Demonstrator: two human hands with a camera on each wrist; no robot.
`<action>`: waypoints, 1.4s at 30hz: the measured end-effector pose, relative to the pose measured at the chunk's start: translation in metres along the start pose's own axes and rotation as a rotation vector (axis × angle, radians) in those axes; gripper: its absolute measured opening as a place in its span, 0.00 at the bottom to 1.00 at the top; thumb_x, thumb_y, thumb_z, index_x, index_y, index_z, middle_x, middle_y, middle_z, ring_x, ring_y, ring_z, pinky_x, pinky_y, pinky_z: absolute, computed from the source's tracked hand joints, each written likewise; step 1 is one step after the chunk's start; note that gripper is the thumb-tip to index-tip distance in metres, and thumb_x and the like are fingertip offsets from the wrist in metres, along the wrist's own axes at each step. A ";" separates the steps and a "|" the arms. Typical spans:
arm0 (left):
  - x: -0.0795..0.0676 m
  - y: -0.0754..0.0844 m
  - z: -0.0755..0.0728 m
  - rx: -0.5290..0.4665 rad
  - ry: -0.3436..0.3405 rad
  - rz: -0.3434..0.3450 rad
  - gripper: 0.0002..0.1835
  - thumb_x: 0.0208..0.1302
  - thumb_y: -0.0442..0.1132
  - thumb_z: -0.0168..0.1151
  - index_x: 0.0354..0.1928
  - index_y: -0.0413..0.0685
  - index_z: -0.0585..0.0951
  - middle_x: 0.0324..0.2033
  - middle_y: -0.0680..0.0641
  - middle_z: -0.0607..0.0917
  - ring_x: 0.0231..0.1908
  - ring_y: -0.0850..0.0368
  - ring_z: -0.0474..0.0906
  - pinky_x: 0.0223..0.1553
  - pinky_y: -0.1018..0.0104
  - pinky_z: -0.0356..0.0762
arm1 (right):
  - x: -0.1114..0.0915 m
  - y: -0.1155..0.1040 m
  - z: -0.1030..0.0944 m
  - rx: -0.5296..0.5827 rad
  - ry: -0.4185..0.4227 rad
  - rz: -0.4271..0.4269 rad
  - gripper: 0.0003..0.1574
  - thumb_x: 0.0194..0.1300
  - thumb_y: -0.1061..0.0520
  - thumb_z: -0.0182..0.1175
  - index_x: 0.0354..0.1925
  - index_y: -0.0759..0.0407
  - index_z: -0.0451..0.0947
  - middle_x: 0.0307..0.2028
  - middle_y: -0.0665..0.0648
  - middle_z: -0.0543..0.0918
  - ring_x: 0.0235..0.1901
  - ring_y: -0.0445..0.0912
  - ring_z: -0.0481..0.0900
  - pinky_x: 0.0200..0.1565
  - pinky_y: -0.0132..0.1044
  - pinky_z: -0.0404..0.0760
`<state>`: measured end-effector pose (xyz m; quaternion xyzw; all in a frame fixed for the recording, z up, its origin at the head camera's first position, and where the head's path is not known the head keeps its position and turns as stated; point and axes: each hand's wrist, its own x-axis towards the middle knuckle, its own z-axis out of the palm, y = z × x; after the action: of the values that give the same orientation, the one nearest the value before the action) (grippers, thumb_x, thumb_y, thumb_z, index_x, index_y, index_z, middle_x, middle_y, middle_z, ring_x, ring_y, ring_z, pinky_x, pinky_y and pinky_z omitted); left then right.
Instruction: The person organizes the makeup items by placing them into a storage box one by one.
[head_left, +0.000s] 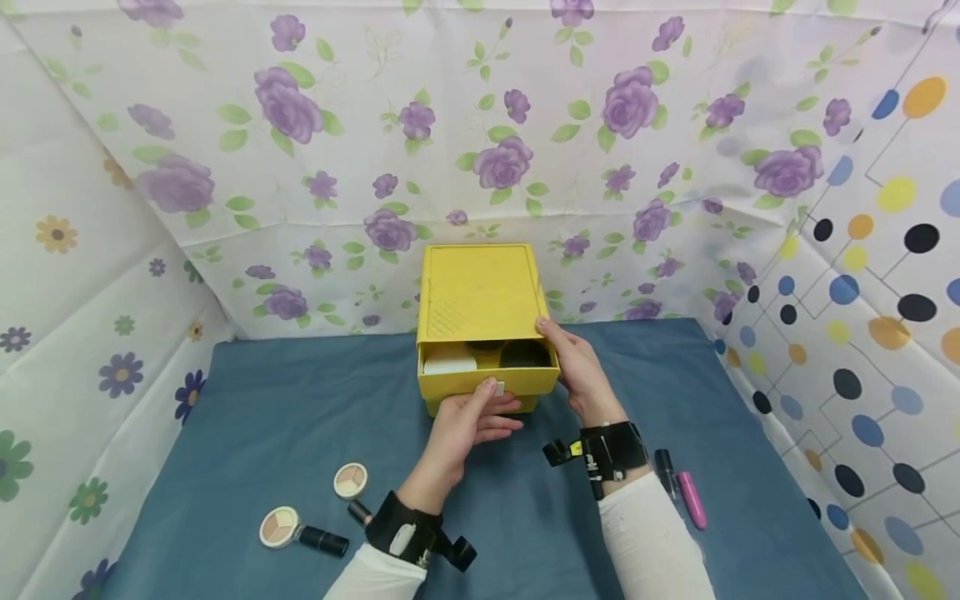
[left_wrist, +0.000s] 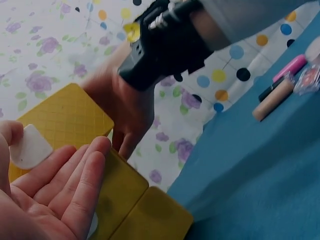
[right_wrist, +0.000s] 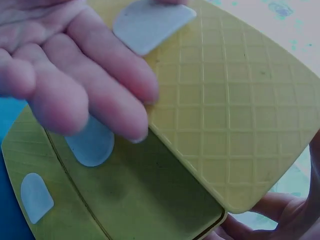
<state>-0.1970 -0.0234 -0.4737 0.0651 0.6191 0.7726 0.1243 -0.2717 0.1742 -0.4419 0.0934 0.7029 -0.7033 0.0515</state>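
A small yellow chest of drawers stands by the back wall, its top drawer partly pulled out. Inside that drawer lie a white item and a dark rounded item. My left hand is at the drawer front, pinching the white drawer tab between thumb and index finger while the other fingers stretch out below. My right hand grips the chest at its right side, thumb on the top edge. Lower drawers with white tabs show beneath.
Two round three-shade makeup palettes lie at left, near a black tube. Another tube is partly behind the left wrist. At right lie a dark tube and a pink tube. Patterned cloth walls enclose the table.
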 end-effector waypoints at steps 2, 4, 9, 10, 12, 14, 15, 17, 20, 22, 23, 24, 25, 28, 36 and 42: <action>0.004 0.001 -0.001 0.008 0.004 0.004 0.36 0.69 0.65 0.55 0.52 0.35 0.83 0.45 0.38 0.87 0.40 0.45 0.85 0.41 0.60 0.86 | 0.000 0.000 0.000 0.015 0.001 0.001 0.57 0.52 0.22 0.64 0.65 0.60 0.73 0.57 0.58 0.76 0.51 0.49 0.77 0.56 0.47 0.76; 0.009 0.001 -0.001 0.008 0.010 -0.001 0.36 0.68 0.66 0.55 0.51 0.37 0.84 0.45 0.39 0.87 0.40 0.46 0.85 0.42 0.60 0.86 | 0.001 0.000 0.000 0.027 0.003 0.006 0.58 0.52 0.22 0.65 0.66 0.60 0.72 0.58 0.58 0.76 0.52 0.48 0.78 0.58 0.48 0.75; 0.019 0.003 -0.004 -0.007 0.023 -0.020 0.35 0.66 0.67 0.57 0.51 0.40 0.85 0.46 0.40 0.87 0.41 0.47 0.85 0.42 0.61 0.86 | 0.002 0.001 -0.001 0.036 -0.003 0.008 0.60 0.52 0.22 0.65 0.68 0.60 0.68 0.63 0.57 0.73 0.56 0.47 0.76 0.62 0.48 0.73; 0.020 0.004 -0.004 -0.012 0.023 -0.022 0.35 0.65 0.67 0.57 0.51 0.40 0.85 0.46 0.40 0.87 0.41 0.47 0.85 0.42 0.61 0.85 | 0.002 0.001 -0.001 0.035 -0.005 0.006 0.60 0.52 0.23 0.65 0.69 0.60 0.68 0.65 0.57 0.71 0.58 0.46 0.74 0.63 0.48 0.72; 0.022 0.005 -0.005 -0.023 0.019 -0.022 0.35 0.66 0.67 0.57 0.51 0.39 0.85 0.46 0.40 0.87 0.41 0.47 0.85 0.42 0.61 0.85 | 0.002 0.001 -0.001 0.030 -0.007 0.004 0.61 0.52 0.22 0.65 0.69 0.60 0.67 0.67 0.55 0.69 0.61 0.46 0.70 0.64 0.49 0.70; 0.024 0.006 -0.005 -0.034 0.016 -0.026 0.35 0.66 0.66 0.58 0.51 0.38 0.85 0.47 0.39 0.87 0.42 0.46 0.85 0.43 0.61 0.85 | 0.002 0.001 -0.001 0.017 -0.002 0.005 0.61 0.52 0.22 0.65 0.70 0.60 0.67 0.69 0.55 0.67 0.64 0.46 0.67 0.65 0.49 0.69; 0.025 0.007 -0.005 -0.040 0.015 -0.029 0.35 0.66 0.66 0.58 0.51 0.38 0.85 0.47 0.39 0.87 0.42 0.46 0.85 0.43 0.61 0.85 | 0.002 0.001 -0.001 0.014 0.000 0.007 0.61 0.52 0.22 0.65 0.70 0.60 0.67 0.69 0.54 0.67 0.65 0.46 0.66 0.66 0.50 0.69; 0.026 0.008 -0.005 -0.044 0.013 -0.026 0.35 0.66 0.65 0.58 0.52 0.38 0.84 0.48 0.38 0.86 0.42 0.46 0.85 0.43 0.60 0.85 | 0.001 0.000 -0.001 0.009 0.001 0.010 0.62 0.52 0.21 0.64 0.70 0.59 0.67 0.70 0.54 0.66 0.66 0.46 0.65 0.66 0.50 0.68; 0.028 0.009 -0.005 -0.044 0.012 -0.022 0.34 0.68 0.65 0.57 0.52 0.37 0.84 0.48 0.37 0.86 0.42 0.46 0.85 0.43 0.60 0.85 | 0.001 -0.001 -0.002 0.016 -0.010 0.014 0.60 0.52 0.22 0.64 0.70 0.58 0.67 0.70 0.53 0.66 0.66 0.46 0.65 0.66 0.50 0.67; 0.030 0.010 -0.005 -0.044 0.013 -0.021 0.34 0.68 0.64 0.57 0.52 0.37 0.84 0.49 0.37 0.85 0.42 0.46 0.85 0.43 0.60 0.85 | 0.001 -0.002 -0.002 0.025 -0.030 0.015 0.58 0.53 0.23 0.64 0.69 0.57 0.68 0.70 0.52 0.66 0.65 0.46 0.65 0.67 0.50 0.66; 0.031 0.010 -0.005 -0.046 0.014 -0.024 0.34 0.68 0.64 0.57 0.51 0.37 0.84 0.49 0.37 0.85 0.42 0.46 0.85 0.43 0.60 0.85 | 0.001 -0.002 -0.003 0.033 -0.042 0.016 0.57 0.54 0.23 0.64 0.69 0.57 0.69 0.69 0.52 0.66 0.65 0.45 0.65 0.67 0.50 0.66; 0.032 0.010 -0.006 -0.048 0.017 -0.028 0.34 0.68 0.64 0.57 0.51 0.37 0.84 0.49 0.37 0.85 0.42 0.46 0.85 0.43 0.60 0.85 | 0.002 -0.002 -0.003 0.044 -0.054 0.018 0.56 0.54 0.24 0.64 0.68 0.57 0.70 0.69 0.52 0.67 0.64 0.45 0.66 0.68 0.50 0.65; 0.033 0.010 -0.006 -0.047 0.020 -0.030 0.34 0.68 0.65 0.57 0.51 0.38 0.84 0.49 0.37 0.85 0.41 0.46 0.85 0.42 0.60 0.86 | 0.002 -0.002 -0.003 0.053 -0.070 0.016 0.55 0.56 0.24 0.64 0.68 0.57 0.69 0.69 0.52 0.67 0.65 0.45 0.66 0.68 0.51 0.65; 0.035 0.010 -0.008 -0.047 0.026 -0.033 0.34 0.68 0.65 0.57 0.52 0.38 0.84 0.48 0.38 0.86 0.41 0.46 0.85 0.40 0.61 0.86 | 0.003 -0.001 -0.003 0.084 -0.100 0.023 0.52 0.57 0.26 0.64 0.67 0.57 0.70 0.67 0.52 0.68 0.64 0.43 0.66 0.69 0.50 0.63; 0.038 0.012 -0.008 -0.039 0.027 -0.032 0.35 0.66 0.66 0.57 0.52 0.38 0.84 0.47 0.41 0.87 0.41 0.47 0.85 0.38 0.63 0.86 | 0.004 -0.003 -0.002 0.105 -0.099 0.026 0.54 0.57 0.26 0.65 0.68 0.59 0.69 0.67 0.52 0.69 0.63 0.44 0.67 0.69 0.51 0.63; 0.038 0.012 -0.008 -0.044 0.025 -0.038 0.35 0.66 0.66 0.58 0.52 0.38 0.84 0.47 0.40 0.87 0.42 0.46 0.85 0.38 0.63 0.86 | 0.005 -0.002 -0.002 0.104 -0.091 0.029 0.55 0.56 0.26 0.65 0.69 0.58 0.68 0.67 0.52 0.69 0.63 0.44 0.67 0.69 0.51 0.63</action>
<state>-0.2371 -0.0234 -0.4654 0.0409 0.6046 0.7843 0.1326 -0.2765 0.1768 -0.4413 0.0738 0.6609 -0.7415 0.0886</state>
